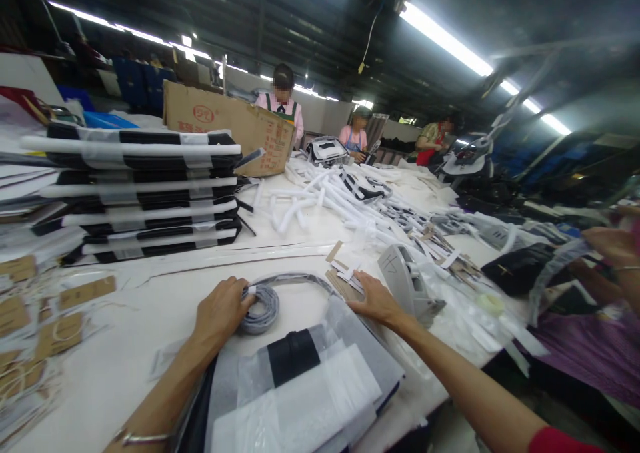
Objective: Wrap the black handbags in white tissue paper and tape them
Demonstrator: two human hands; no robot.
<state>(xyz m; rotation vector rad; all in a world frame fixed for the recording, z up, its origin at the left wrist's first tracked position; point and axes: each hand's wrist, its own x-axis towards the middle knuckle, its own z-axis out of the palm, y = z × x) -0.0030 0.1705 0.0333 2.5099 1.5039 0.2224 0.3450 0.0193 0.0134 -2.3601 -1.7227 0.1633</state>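
Observation:
A bag (223, 403) covered in pale grey wrapping lies in front of me, with a black band (293, 354) and white foam sheeting (305, 400) on top. At its upper left, my left hand (223, 310) grips the edge of a coiled strap (263, 312) wrapped in greyish film. From the coil, a wrapped length (300, 278) arcs across to the bag's right side. Beside that end is my right hand (377, 298), thumb and fingers apart, near brown and white card strips (343, 273). Whether its thumb touches the strap I cannot tell.
Several wrapped black bags (165, 190) form a stack at left, near brown tags (60, 336). Behind are a cardboard box (225, 116) and white foam tubes (295, 213). A grey tape dispenser (407, 280) stands right. Co-workers occupy the far side; another person's arm (615, 240) shows at right.

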